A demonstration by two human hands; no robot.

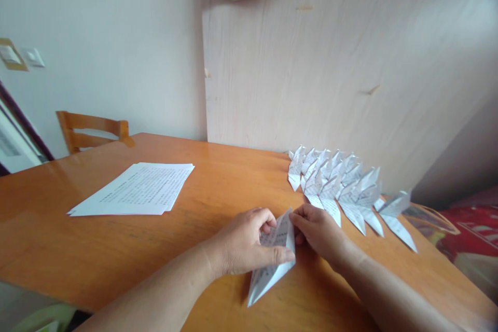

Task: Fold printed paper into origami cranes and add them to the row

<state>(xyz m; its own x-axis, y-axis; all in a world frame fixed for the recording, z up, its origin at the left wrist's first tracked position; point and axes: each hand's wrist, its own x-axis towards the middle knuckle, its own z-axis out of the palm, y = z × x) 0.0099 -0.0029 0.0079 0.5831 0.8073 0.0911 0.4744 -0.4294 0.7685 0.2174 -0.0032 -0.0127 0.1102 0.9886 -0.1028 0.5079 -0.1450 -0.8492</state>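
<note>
A folded sheet of printed white paper stands at an angle over the near part of the wooden table, its pointed end towards me. My left hand grips it from the left, thumb across the near face and fingers curled behind the upper part. At its upper right edge, my right hand pinches the paper near the top corner between thumb and fingers. Beyond my right hand, several folded paper pieces of similar printed paper stand in rows.
A stack of printed sheets lies on the left of the wooden table. A wooden chair stands behind the table's far left edge. The wall and a pale board rise behind. Red material shows past the right edge.
</note>
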